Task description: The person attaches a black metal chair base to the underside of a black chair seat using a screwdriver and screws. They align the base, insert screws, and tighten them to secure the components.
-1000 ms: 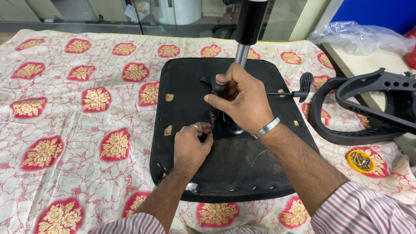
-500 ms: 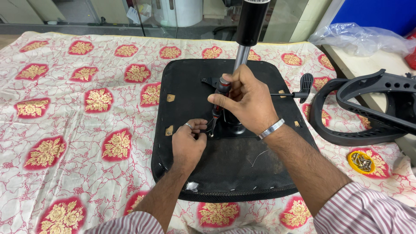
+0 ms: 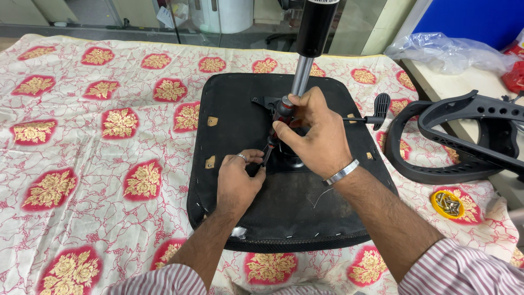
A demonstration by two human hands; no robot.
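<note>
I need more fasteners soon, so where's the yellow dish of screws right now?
In the head view, the yellow dish of screws sits at the right on the floral cloth, just below the black armrest frame, right of the upturned seat.

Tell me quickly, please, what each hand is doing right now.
Left hand: closed, pinching at the screwdriver tip on the seat underside.
Right hand: closed around the screwdriver handle.

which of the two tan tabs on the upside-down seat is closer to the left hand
The lower tan tab, near the seat base's left edge, sits just left of the left hand. The other tab lies farther up, toward the seat's far corner.
</note>
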